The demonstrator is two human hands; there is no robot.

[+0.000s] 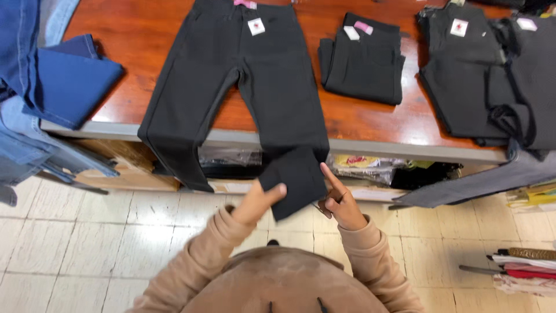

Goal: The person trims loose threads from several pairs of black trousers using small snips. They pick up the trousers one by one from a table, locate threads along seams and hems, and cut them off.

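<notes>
Black trousers laid flat on a wooden table, both hands at one leg hem.

The red-brown table (370, 119) carries the spread black trousers (231, 75), legs hanging over the near edge; a stack of black garments (469, 75) lies far right, blue denim (69, 81) at left, and a folded black pair (364, 61) sits between. The left hand (258, 203) pinches the hem of the right-side leg, thumb on top. The right hand (341, 203) touches the hem's other edge, forefinger extended, remaining fingers curled.

Two hands (301, 200), one spread black trousers (243, 87), perhaps three folded black garments (364, 58).
</notes>
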